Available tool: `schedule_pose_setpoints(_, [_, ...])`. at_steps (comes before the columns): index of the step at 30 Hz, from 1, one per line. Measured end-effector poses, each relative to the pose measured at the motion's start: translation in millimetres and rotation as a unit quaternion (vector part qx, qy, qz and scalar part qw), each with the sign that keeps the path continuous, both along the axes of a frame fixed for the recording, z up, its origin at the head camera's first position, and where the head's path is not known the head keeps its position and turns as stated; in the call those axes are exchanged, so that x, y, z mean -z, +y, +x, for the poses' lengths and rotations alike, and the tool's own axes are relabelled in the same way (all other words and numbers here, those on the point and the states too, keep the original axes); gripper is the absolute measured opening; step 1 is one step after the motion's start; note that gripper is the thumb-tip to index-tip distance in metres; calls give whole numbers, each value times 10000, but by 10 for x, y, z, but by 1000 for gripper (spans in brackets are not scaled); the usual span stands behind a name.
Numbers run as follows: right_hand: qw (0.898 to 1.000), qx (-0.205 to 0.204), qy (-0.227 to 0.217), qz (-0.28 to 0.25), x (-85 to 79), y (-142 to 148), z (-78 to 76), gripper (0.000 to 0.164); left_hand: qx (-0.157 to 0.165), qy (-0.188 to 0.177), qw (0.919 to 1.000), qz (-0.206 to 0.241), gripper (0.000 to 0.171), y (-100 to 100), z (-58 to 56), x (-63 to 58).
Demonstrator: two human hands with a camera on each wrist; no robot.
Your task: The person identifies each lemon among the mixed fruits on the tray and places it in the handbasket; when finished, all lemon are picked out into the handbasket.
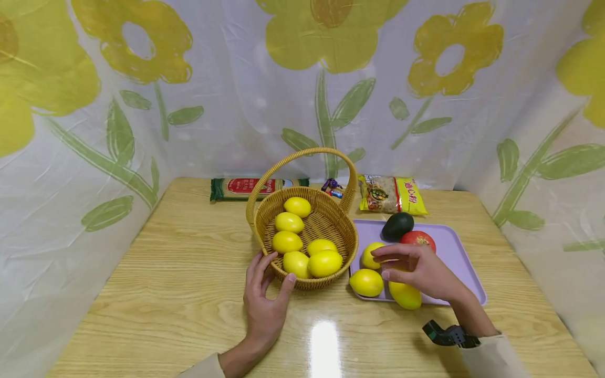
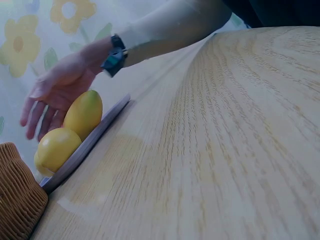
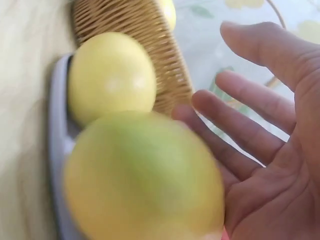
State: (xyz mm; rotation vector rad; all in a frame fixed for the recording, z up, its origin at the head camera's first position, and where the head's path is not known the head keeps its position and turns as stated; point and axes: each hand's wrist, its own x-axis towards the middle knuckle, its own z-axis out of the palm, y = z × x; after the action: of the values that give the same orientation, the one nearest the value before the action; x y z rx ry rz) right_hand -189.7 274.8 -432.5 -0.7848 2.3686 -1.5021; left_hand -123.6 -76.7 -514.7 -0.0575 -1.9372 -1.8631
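In the head view, my left hand [image 1: 266, 307] rests on the near left rim of a wicker basket [image 1: 350, 239], its fingers and thumb spread along it. Several lemons [image 1: 286, 242] lie in the basket. Above a lilac tray [image 1: 460, 262], my right hand [image 1: 423, 270] hovers with relaxed fingers and holds nothing. Beneath and beside it are a lemon [image 1: 366, 283], a second lemon [image 1: 371, 256] partly hidden by the fingers, and a mango-like yellow fruit [image 1: 406, 296]. In the right wrist view, that fruit's greenish end [image 3: 145, 175] appears close to the open palm.
A dark green avocado [image 1: 398, 227] and a round red fruit [image 1: 418, 240] sit toward the tray's back. Behind stand a green-ended noodle package [image 1: 246, 189], small wrapped items [image 1: 333, 188] and a yellow-and-clear food bag [image 1: 392, 195]. The basket's tall handle [image 1: 302, 152] arches up.
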Motion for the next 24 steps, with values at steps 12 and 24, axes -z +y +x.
schedule_pose_setpoints(12, [9909,-99,954,948,32,-16,110,44,-66,30,10000,65,57,-1,-1,-2])
schedule_pose_setpoints(24, [9581,-484,1695,2259,5,-292,147,47,-15,26,10000,60,56,4,0,-12])
